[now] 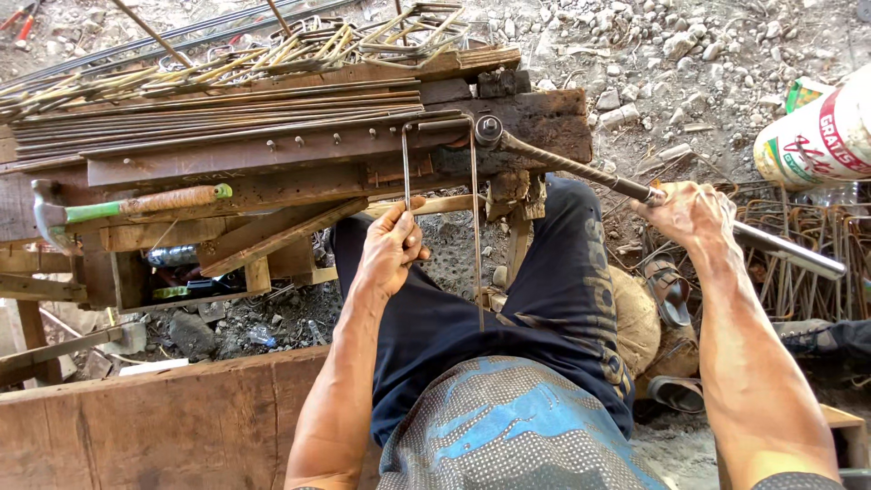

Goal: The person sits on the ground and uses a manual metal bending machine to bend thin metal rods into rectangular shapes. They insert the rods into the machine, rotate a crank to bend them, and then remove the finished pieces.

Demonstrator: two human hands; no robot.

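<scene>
While closed, hands (392, 247) on rod (406, 168), lever (581, 171).

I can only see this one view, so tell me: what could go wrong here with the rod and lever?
1. The left hand grips the thin rod close to the bench; a slip could pinch fingers.
2. The right hand holds the lever mid-shaft; if its head slips off, the arm may lurch.
3. The rod's free end points towards the person's lap and could swing into it.
</scene>
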